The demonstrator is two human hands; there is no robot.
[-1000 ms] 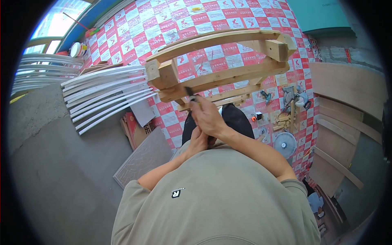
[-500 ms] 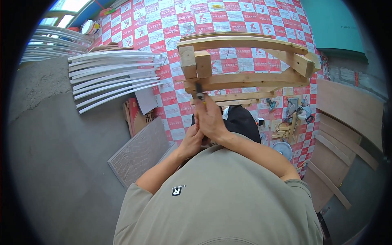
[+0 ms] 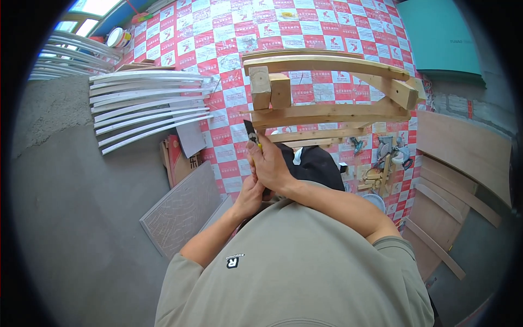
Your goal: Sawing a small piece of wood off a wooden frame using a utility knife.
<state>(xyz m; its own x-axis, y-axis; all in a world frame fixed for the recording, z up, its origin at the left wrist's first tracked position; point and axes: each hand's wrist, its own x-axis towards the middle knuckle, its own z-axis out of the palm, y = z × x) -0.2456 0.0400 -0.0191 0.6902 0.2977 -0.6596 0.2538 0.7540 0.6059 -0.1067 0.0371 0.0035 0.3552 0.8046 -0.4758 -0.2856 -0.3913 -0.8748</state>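
One utility knife in the grip of the right hand, the left hand just beside, its hold unclear

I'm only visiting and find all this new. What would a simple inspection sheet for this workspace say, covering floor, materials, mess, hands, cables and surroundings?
Surface: red-and-white checkered floor covering.
Job's things: a dark-bladed knife, blade pointing away from the body; a wooden frame just beyond it.
Clutter: wood offcuts and power tools on the right; white strips, a cardboard box and a patterned panel on the left.
Hands: right hand grips the knife; left hand is against it, its own hold hidden.
Cables: none that can be made out.
Surroundings: window upper left; green boards upper right.
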